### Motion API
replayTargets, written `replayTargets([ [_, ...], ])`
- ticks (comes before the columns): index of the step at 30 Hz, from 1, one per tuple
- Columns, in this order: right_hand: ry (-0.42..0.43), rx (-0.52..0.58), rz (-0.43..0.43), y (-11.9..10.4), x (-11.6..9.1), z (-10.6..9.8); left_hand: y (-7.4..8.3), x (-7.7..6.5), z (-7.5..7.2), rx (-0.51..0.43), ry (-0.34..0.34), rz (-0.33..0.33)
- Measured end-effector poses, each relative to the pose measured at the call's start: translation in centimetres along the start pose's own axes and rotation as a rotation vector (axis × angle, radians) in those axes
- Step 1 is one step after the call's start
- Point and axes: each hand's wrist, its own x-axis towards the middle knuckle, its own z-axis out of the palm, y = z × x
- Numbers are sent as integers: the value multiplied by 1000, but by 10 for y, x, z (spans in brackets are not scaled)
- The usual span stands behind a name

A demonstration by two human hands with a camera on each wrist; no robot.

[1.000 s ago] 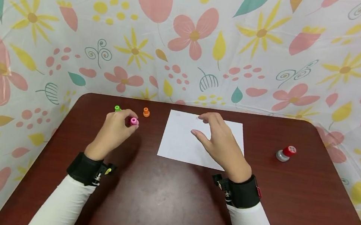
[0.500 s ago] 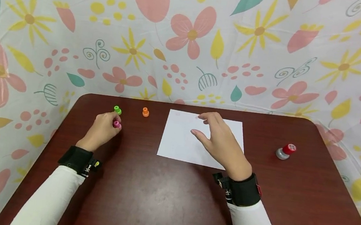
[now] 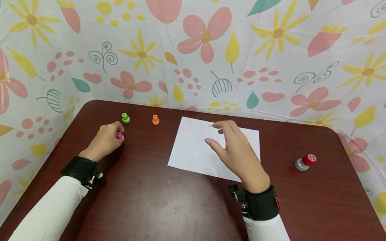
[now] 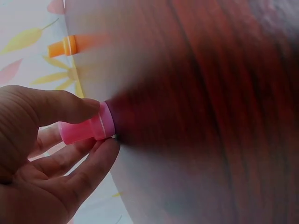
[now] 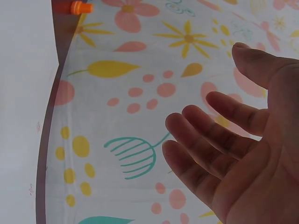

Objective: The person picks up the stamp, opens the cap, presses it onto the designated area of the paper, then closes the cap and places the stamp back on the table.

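Note:
My left hand (image 3: 105, 138) is low over the left side of the table and pinches a small pink stamp (image 3: 120, 136). In the left wrist view, the thumb and fingertips hold the pink stamp (image 4: 84, 130) by its wider rim, which faces the wood. A green stamp (image 3: 125, 118) stands just beyond that hand, and an orange stamp (image 3: 155, 120) stands farther right. Above a white sheet of paper (image 3: 189, 148), my right hand (image 3: 237, 154) holds nothing, its fingers loosely bent and thumb apart. Faint reddish marks (image 5: 32, 189) show on the sheet in the right wrist view.
A small red-and-clear piece (image 3: 305, 162) with a patterned red top lies tilted on the right of the dark wooden table (image 3: 167, 214). Behind the table's far edge hangs a flowered cloth (image 3: 198, 77).
My left hand has moved left and slightly toward me with the pink stamp, bringing the green stamp into full view. My right hand has stayed over the paper.

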Motion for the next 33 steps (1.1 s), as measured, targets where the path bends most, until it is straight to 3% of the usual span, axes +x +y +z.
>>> replayTargets([
  [9,-52,15,30,-1,1,3,-3,-5,1,3,-9,12],
  [16,-30,-40,46,5,0,-2,2,-9,2,27,82,65],
  [22,38,-115,84,14,-2,-9,17,-15,1,29,161,152],
  [28,98,-157,52,24,-5,-13,35,-26,7,54,170,248],
  [33,93,-202,77,38,-11,-20,50,-34,14,96,171,308],
])
